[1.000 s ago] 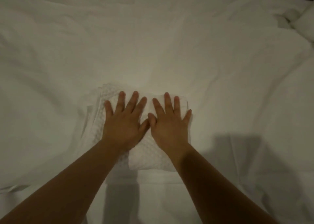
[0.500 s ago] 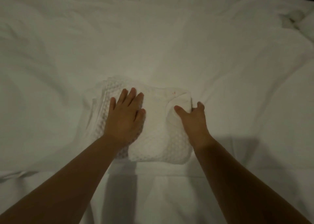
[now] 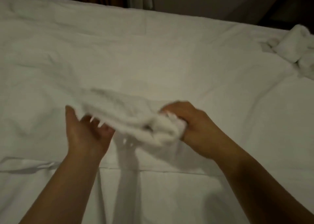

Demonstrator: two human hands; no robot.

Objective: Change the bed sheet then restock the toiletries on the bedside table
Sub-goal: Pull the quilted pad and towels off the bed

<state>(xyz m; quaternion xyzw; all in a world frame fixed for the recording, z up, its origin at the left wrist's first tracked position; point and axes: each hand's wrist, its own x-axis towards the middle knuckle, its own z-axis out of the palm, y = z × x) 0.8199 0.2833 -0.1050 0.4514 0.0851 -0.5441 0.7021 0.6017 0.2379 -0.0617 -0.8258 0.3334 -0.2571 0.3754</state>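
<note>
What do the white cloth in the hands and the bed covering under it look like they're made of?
Folded cloth: looks like soft, thick, matte white textile, perhaps towelling; motion blur hides its weave. It sags between the left hand and right hand. Bed sheet: thin, smooth, matte white woven fabric, probably cotton, with fine creases.

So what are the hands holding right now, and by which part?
A folded white towel, lifted off the bed sheet. The right hand grips its right end; the left hand supports the left end from below, palm up. The picture is blurred.
</note>
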